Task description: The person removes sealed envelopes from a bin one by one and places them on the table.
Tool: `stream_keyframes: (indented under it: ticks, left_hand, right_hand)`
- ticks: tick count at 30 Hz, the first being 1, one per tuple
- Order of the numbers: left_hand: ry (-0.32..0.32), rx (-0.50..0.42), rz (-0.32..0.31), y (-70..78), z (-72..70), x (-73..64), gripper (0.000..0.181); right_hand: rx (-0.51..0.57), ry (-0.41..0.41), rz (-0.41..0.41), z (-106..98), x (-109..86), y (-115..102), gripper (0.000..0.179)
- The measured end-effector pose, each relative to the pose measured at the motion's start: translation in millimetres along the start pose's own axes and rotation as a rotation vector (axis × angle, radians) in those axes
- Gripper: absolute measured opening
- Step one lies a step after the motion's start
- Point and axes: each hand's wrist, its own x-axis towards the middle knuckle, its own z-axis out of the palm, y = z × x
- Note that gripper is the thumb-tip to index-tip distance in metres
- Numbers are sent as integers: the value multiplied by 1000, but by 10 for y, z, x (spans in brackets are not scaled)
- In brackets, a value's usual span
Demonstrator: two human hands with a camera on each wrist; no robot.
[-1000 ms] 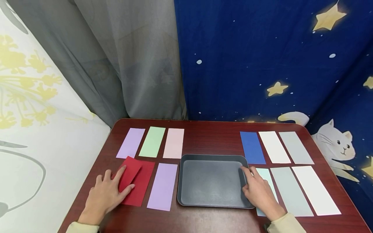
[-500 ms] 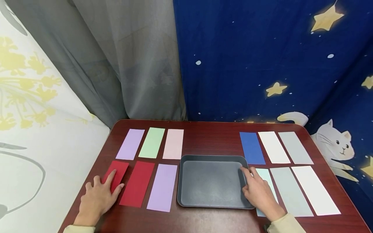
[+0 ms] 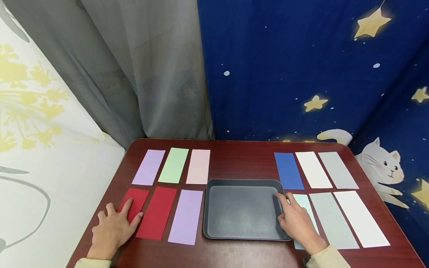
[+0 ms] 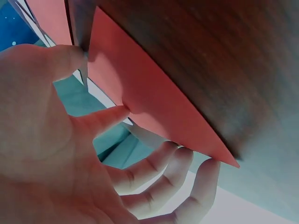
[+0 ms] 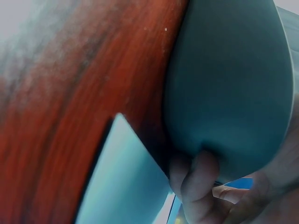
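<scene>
At the left of the head view, my left hand (image 3: 112, 229) rests on a red paper card (image 3: 140, 197) with its fingers spread. The index fingertip presses the card, and the thumb lies at its right edge; the hand hides the card's lower part. In the left wrist view the other fingertips touch along the edge of this red card (image 4: 145, 88). A second red card (image 3: 156, 212) lies just right of it. My right hand (image 3: 299, 223) grips the right rim of a dark grey tray (image 3: 244, 210), its index finger reaching over the inner side and other fingers against the outer wall (image 5: 229, 84).
Lilac (image 3: 185, 217), green (image 3: 173, 165) and pink (image 3: 198, 167) cards lie left of the tray. On the right are a blue card (image 3: 289, 171) and several white and grey cards (image 3: 333, 219). A dark red wooden table (image 3: 241, 160) carries everything; curtains (image 3: 285, 74) hang behind.
My left hand has moved left with the red card, which lay tilted over the second red card and now lies flat beside it. The right hand stays on the tray.
</scene>
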Motion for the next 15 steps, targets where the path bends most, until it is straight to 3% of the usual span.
stream_keyframes:
  ticks: [15]
  left_hand:
    - [-21, -4, -11, 9, -33, 41, 77]
  right_hand:
    - [-10, 9, -8, 8, 0, 5, 69]
